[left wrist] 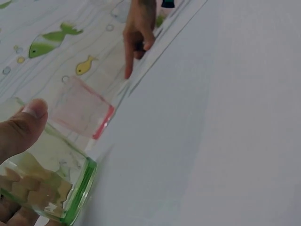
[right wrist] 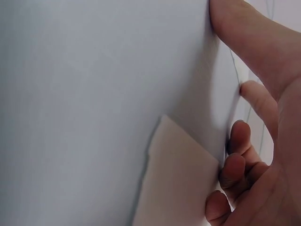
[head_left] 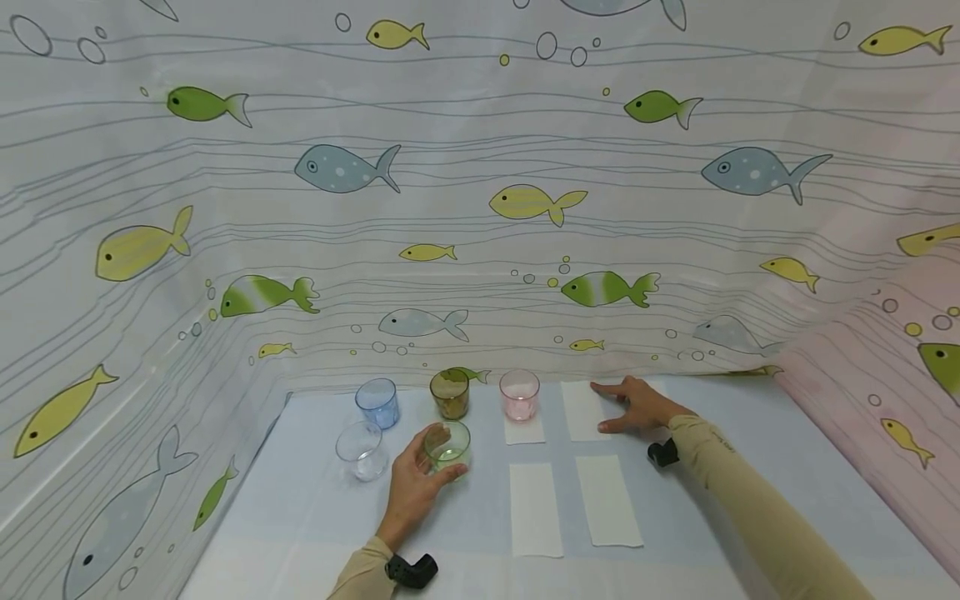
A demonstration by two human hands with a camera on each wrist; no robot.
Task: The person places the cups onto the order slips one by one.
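Observation:
My left hand point(head_left: 411, 487) grips a green-tinted drinking glass point(head_left: 448, 454), the thumb on one side and the fingers round the other. In the left wrist view the green glass point(left wrist: 56, 165) is tilted, its thick base pointing right. At the back right, my right hand point(head_left: 641, 406) touches a white rectangular sheet point(head_left: 583, 412) with index finger and thumb stretched out, the other fingers bent. Whether the sheet is paper or cloth I cannot tell. Left of that hand, a pink glass point(head_left: 520, 396) stands on another white sheet point(head_left: 524, 432).
Upright behind and left of my left hand are an amber glass point(head_left: 450, 402), a blue glass point(head_left: 378, 406) and a clear glass point(head_left: 362, 454). Two more white sheets, one left point(head_left: 536, 510) and one right point(head_left: 609, 502), lie nearer. A fish-patterned curtain point(head_left: 480, 283) encloses the table.

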